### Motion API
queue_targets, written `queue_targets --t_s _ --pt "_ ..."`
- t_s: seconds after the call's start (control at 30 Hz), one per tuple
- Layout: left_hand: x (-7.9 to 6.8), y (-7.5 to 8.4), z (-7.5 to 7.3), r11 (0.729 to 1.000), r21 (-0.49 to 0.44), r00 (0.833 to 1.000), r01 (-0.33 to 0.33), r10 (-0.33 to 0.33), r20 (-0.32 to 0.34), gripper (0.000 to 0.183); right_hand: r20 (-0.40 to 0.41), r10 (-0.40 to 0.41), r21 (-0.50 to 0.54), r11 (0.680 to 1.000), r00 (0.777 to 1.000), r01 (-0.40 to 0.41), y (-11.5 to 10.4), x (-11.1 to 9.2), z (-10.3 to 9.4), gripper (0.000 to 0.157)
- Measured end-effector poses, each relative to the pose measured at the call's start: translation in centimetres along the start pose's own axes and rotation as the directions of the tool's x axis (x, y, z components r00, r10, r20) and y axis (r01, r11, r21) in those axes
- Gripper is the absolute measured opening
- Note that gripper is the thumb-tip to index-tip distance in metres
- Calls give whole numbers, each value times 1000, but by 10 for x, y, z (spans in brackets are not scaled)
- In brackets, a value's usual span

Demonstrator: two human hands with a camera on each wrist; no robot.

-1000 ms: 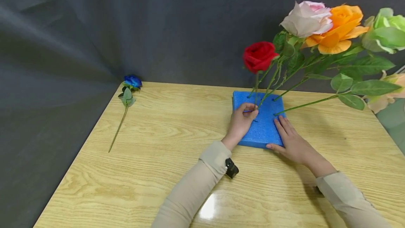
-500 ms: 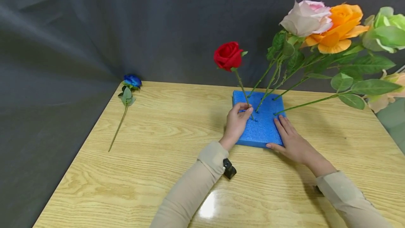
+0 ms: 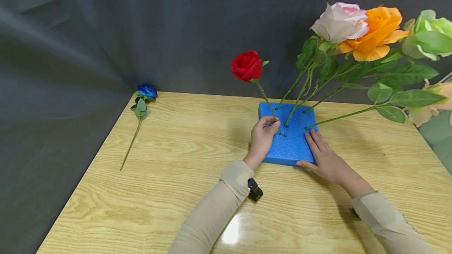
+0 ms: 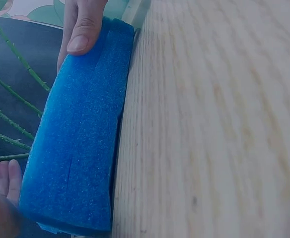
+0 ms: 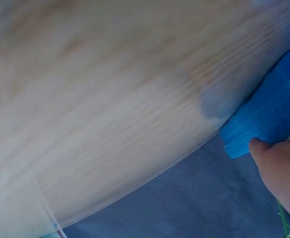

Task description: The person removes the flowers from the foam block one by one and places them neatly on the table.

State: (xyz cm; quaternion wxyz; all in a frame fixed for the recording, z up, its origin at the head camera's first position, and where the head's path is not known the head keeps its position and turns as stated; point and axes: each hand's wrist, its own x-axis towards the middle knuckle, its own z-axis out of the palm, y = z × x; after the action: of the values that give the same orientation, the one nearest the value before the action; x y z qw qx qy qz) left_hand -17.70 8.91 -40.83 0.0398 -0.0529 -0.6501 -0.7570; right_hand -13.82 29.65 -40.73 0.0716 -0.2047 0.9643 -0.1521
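My left hand (image 3: 262, 138) pinches the lower stem of a red rose (image 3: 247, 66) between thumb and fingers. The stem's lower end meets a blue foam block (image 3: 289, 148) at a small slit, and the bloom leans left. My right hand (image 3: 326, 160) rests along the block's right front corner, fingers on the top and thumb at the front edge. In the left wrist view, the right thumb (image 4: 79, 43) lies on the block's edge, and the left fingers (image 4: 14, 178) are beside the rose stem. Part of the right hand (image 5: 286, 161) shows against the block in the right wrist view.
Several artificial flowers stand in the block and lean right: a pale pink rose (image 3: 340, 22), an orange one (image 3: 376, 34), a green one (image 3: 431, 36) and a peach one (image 3: 425, 107). A blue rose (image 3: 146, 91) lies at the wooden table's (image 3: 159, 191) left. Dark cloth (image 3: 197, 30) hangs behind.
The red rose has swung from upright over the block to a leftward lean, its stem end now at the slit. My left hand has shifted slightly left with it; the right hand stays on the block.
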Motion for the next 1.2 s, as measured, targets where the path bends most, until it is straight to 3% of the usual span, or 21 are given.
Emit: queue_targets --t_s 0.4,0.67,1.2 --pt "1 4 -3 997 -65 998 -48 45 -50 21 5 -13 -6 1000 1000 13 -4 0 -2 96" --pt "8 22 -18 984 -147 991 -97 82 -104 24 16 -6 -4 1000 1000 7 -4 -1 -3 97" --pt "7 18 -37 988 -154 990 6 -28 -142 27 13 -3 5 1000 1000 3 -5 -2 -3 96"
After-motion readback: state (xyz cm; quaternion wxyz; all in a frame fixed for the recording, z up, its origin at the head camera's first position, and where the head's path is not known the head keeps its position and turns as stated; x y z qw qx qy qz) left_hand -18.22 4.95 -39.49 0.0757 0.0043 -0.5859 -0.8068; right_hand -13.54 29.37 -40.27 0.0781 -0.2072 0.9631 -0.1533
